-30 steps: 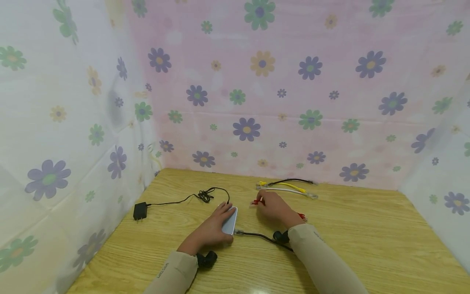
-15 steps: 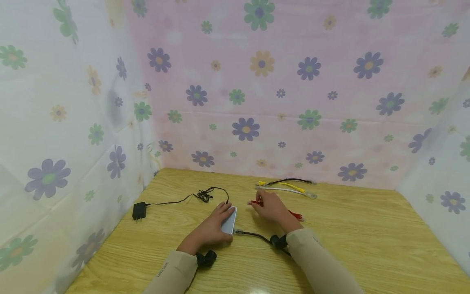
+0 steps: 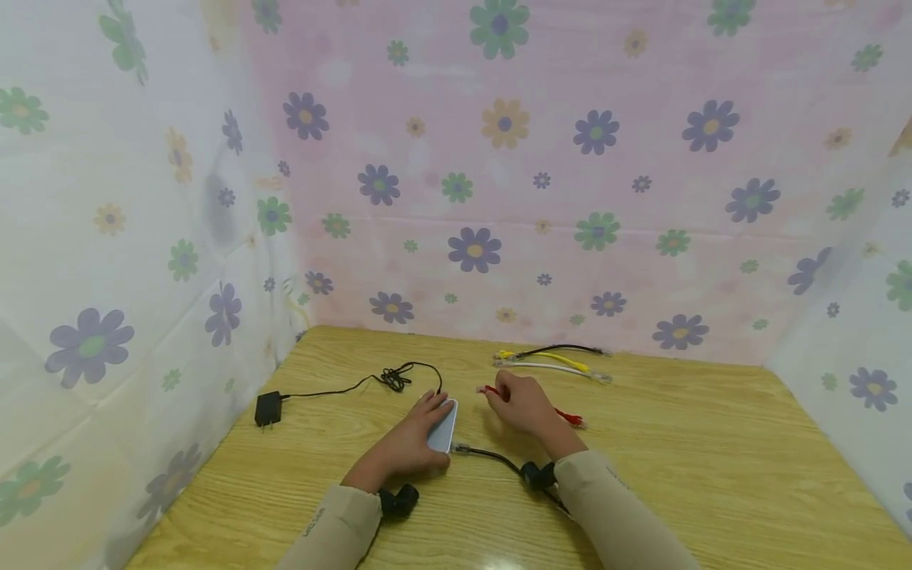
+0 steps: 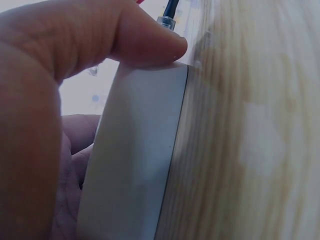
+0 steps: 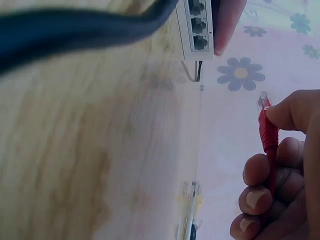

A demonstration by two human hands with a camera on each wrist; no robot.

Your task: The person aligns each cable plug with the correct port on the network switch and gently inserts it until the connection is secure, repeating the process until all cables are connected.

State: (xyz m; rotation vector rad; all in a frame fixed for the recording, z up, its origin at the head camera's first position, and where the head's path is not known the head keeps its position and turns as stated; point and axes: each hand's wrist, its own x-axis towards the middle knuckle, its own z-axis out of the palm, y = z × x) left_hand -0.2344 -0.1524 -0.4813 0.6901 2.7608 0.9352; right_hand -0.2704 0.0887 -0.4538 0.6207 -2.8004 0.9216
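My left hand point(image 3: 406, 450) holds a small white network switch point(image 3: 442, 430) on the table, thumb at its near end and fingers over its far part. In the left wrist view the thumb presses the end of the switch point(image 4: 137, 145). A black Ethernet cable point(image 3: 492, 454) is plugged into the switch's right side. To the right, my right hand point(image 3: 529, 405) grips a red Ethernet cable point(image 5: 268, 132) just behind its clear plug, which points toward the switch, apart from it. Several dark ports point(image 5: 199, 25) show on the switch's side. The red cable's other end point(image 3: 572, 419) sticks out behind the hand.
Behind the right hand lie a black cable point(image 3: 563, 347), a yellow cable point(image 3: 563, 359) and a white cable point(image 3: 549, 366). A black power adapter point(image 3: 267, 408) sits at the left, its bundled cord point(image 3: 394, 379) running to the switch. Flowered cloth walls point(image 3: 470, 158) border the wooden table point(image 3: 698, 451).
My right hand has shifted slightly left with the red cable, and its plug stands a little nearer the switch. More of the cable's rear end shows. The left hand keeps its hold.
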